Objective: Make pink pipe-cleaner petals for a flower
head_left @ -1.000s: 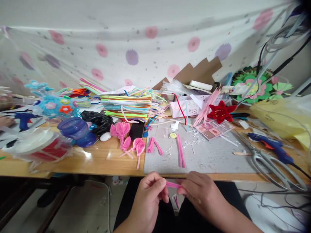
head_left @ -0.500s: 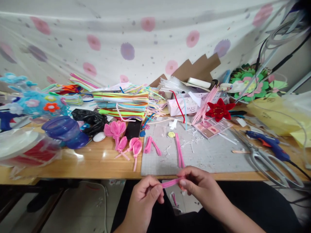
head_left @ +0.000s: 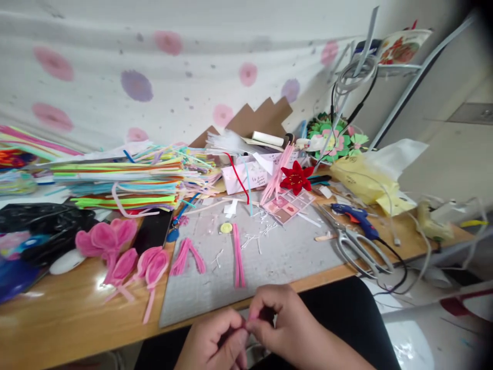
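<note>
Just off the table's front edge, my left hand (head_left: 217, 340) and my right hand (head_left: 283, 319) are pinched closed with their fingertips meeting. Between them they hold pink pipe cleaners (head_left: 247, 325), of which only a sliver shows; the fingers cover the rest. Straight ahead on the grey mat (head_left: 200, 303) lies a straight pink pipe cleaner bundle (head_left: 238, 257). Left of it is a bent pink bundle (head_left: 187, 257). Pink pipe cleaner petals (head_left: 110, 239) with twisted stems rest on the wood beside the mat.
A thick stack of coloured pipe cleaners (head_left: 123, 180) lies at the back left, near a black phone (head_left: 153, 231). Large scissors (head_left: 352, 246) and a blue glue gun (head_left: 356, 218) with a cable lie at right. A red flower (head_left: 296, 177) stands behind white offcuts (head_left: 265, 226).
The view has swung to the right and the table looks tilted. My hands have come together, and the pink strip that showed between them is now mostly hidden by fingers.
</note>
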`<state>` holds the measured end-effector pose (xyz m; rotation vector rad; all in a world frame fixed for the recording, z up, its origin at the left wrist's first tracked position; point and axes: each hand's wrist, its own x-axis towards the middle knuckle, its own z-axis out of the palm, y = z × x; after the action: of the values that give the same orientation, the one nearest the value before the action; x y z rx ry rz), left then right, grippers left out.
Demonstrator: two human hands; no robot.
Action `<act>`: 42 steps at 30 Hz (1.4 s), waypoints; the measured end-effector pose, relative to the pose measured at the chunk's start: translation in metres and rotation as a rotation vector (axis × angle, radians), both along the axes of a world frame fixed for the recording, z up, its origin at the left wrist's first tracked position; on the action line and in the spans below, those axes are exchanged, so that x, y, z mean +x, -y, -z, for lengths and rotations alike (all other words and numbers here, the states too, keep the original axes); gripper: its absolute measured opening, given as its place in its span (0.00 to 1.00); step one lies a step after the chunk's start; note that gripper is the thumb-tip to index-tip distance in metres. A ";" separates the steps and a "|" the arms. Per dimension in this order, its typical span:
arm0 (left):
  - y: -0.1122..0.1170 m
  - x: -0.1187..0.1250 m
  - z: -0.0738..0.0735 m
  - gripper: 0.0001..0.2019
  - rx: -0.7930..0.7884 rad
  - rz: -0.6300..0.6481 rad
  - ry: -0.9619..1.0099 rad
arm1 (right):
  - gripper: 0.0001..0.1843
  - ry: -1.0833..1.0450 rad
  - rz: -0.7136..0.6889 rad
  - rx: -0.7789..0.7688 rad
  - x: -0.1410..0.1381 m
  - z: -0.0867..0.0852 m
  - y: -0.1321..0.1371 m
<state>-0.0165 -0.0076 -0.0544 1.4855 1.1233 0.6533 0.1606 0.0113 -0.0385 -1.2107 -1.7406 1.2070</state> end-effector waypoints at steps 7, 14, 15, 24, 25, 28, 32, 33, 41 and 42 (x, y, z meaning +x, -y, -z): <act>0.011 0.022 -0.002 0.11 -0.169 -0.077 0.190 | 0.05 -0.099 0.001 -0.037 0.010 0.000 0.007; 0.013 0.014 -0.014 0.09 -0.121 -0.116 0.183 | 0.06 -0.018 -0.071 0.008 0.002 0.004 0.007; 0.013 0.012 -0.015 0.10 -0.092 -0.121 0.175 | 0.06 -0.021 -0.088 -0.007 0.000 0.005 0.008; 0.012 -0.001 -0.012 0.09 -0.140 -0.167 0.172 | 0.09 0.249 -0.099 0.425 0.009 0.001 -0.026; 0.013 -0.003 -0.011 0.09 -0.158 -0.173 0.198 | 0.11 0.364 -0.090 0.509 0.009 0.001 -0.033; 0.012 -0.011 -0.012 0.10 -0.169 -0.200 0.262 | 0.13 0.650 -0.160 0.620 0.004 -0.003 -0.051; 0.004 -0.028 -0.017 0.08 -0.074 -0.300 0.211 | 0.09 0.777 -0.347 0.629 -0.001 -0.011 -0.066; 0.001 -0.032 -0.018 0.07 -0.034 -0.335 0.183 | 0.09 0.784 -0.389 0.627 -0.001 -0.013 -0.068; -0.026 -0.044 -0.019 0.06 0.269 -0.367 -0.245 | 0.06 0.666 -0.530 0.548 0.014 -0.024 -0.065; -0.032 -0.046 -0.020 0.06 0.360 -0.367 -0.373 | 0.07 0.664 -0.515 0.544 0.014 -0.023 -0.063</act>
<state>-0.0621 0.0243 -0.0348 1.7711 1.6572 0.8881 0.1749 0.0743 -0.0152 -0.8943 -2.7675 0.5023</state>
